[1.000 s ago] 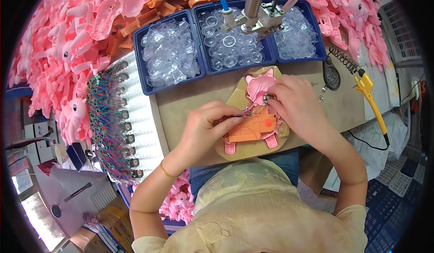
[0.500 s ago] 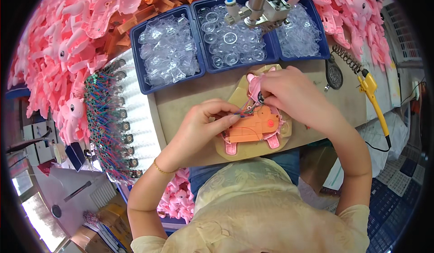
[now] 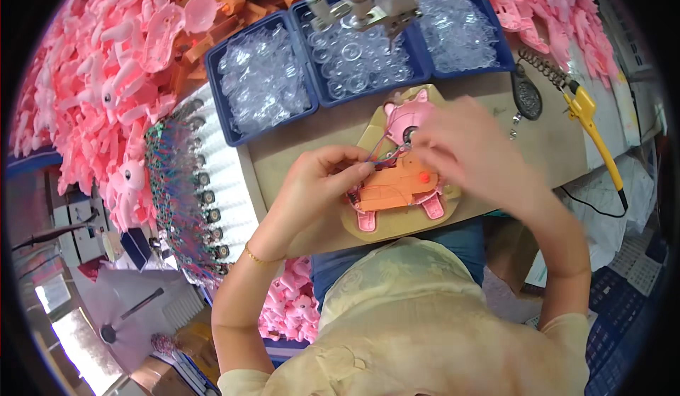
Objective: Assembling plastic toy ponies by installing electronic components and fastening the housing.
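Two hands, left (image 3: 320, 187) and right (image 3: 464, 148), pinching thin wires over flat orange-and-pink toy pig (image 3: 397, 183)

Right hand (image 3: 471, 151) blurred — fingers indistinct

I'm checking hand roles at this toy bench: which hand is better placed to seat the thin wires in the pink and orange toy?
Probably the left hand: its fingertips already pinch the thin wires at the edge of the orange toy half. The right hand is blurred over the pink head piece, seemingly steadying it.
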{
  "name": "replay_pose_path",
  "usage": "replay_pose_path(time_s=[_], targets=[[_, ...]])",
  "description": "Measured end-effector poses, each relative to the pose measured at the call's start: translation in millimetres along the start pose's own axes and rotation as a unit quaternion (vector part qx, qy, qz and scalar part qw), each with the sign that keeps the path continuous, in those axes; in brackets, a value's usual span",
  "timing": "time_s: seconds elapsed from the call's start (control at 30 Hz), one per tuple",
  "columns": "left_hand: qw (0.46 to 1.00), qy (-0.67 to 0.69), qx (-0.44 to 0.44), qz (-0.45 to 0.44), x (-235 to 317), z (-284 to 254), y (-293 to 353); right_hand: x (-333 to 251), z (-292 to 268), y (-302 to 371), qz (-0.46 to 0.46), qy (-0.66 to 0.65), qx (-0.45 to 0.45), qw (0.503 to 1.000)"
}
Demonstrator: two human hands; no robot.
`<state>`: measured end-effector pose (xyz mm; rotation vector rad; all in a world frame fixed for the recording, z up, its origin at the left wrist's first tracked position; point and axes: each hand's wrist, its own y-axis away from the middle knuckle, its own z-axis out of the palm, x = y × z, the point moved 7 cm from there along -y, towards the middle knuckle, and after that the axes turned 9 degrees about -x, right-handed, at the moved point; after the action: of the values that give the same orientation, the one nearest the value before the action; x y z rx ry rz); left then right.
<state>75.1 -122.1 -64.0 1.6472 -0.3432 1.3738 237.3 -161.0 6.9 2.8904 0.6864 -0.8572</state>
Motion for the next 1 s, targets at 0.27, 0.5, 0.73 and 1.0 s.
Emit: replay_pose_path(time_s=[0.27, 0.5, 0.73, 1.0], targets=[[0.806, -0.491, 0.143, 0.297, 31, 39, 46, -40, 38, 45, -0.167, 0.074, 0.048, 0.982], [0.766, -0.546, 0.188, 0.284, 12, 67, 61, 10, -15, 38, 0.085, -0.127, 0.104, 0.983], [0.758, -0.543, 0.171, 0.319, 12, 61, 53, 7, 12, 44, 0.189, -0.462, -0.144, 0.855], [0.762, -0.539, 0.199, 0.298, 24, 67, 54, -24, -1, 56, 0.047, -0.073, 0.068, 0.994]])
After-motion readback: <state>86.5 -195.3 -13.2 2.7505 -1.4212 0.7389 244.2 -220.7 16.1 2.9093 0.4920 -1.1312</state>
